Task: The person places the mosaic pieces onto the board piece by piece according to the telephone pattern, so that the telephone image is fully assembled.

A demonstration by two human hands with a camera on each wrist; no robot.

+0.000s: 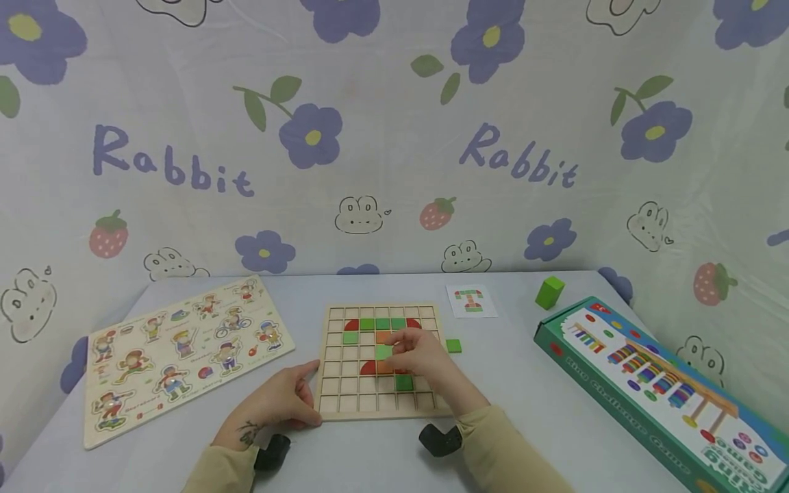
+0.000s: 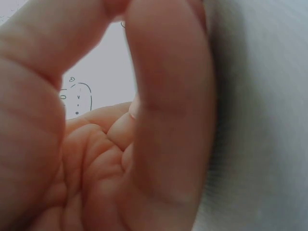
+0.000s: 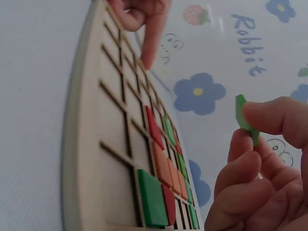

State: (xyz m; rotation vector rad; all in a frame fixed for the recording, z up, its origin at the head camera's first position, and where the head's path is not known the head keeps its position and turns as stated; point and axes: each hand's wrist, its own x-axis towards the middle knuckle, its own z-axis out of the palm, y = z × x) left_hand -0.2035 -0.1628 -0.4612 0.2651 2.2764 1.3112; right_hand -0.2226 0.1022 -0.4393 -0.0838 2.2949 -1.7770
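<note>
My right hand [image 1: 425, 356] hovers over the wooden grid board [image 1: 341, 405], and in the right wrist view its thumb and fingers pinch a small green tile [image 3: 246, 119] held above the board. Red, green and orange tiles lie in the grid cells, among them a dark green tile [image 1: 404, 383] near the front; my right hand partly covers several. At the board's left side, my left hand [image 1: 285, 397] touches the edge with spread index finger and thumb. Mostly its own fingers fill the left wrist view.
A printed pattern card [image 1: 471, 311] lies behind the board, and a loose green tile [image 1: 453, 346] sits just to its right. Farther right stand a green block [image 1: 550, 293] and a teal game box [image 1: 616, 390]. To the left rests a wooden picture puzzle [image 1: 185, 356].
</note>
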